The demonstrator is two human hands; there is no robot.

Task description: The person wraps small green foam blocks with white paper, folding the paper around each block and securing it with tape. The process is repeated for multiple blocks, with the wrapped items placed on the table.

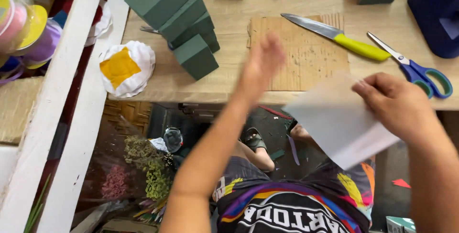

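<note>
Knife [334, 35] on cardboard mat [306, 56], scissors [416, 68] to its right, foam blocks [184, 22] to its left.

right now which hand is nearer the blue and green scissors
Right. The right hand, pinching a white sheet of paper, sits just below the scissors at the table's front edge. The blurred left hand is over the cardboard mat, well to their left.

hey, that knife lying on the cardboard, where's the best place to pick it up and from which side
Take the knife by its yellow handle, coming from the right, near the scissors. The bare blade points up-left over the cardboard, so a grip there is probably unsafe.
</note>
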